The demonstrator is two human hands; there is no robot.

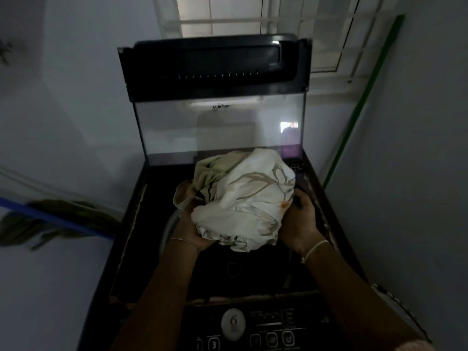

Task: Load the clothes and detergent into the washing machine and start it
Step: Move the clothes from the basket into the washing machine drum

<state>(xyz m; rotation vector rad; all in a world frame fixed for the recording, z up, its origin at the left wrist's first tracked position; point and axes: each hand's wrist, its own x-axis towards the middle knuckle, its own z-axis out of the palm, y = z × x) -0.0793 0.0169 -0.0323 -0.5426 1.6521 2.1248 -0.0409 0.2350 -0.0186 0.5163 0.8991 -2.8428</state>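
A dark top-loading washing machine stands in front of me with its glass lid raised upright. Over the open tub I hold a bundle of white cloth with a beige leaf print. My left hand grips the bundle from below on its left side. My right hand grips it on the right, fingers curled into the fabric. The tub's inside is dark and mostly hidden. The control panel with a round dial lies at the machine's near edge.
White walls close in on both sides of the machine. A barred window is behind the lid. A green pole leans at the right. A blue rail with dark cloth hangs at the left.
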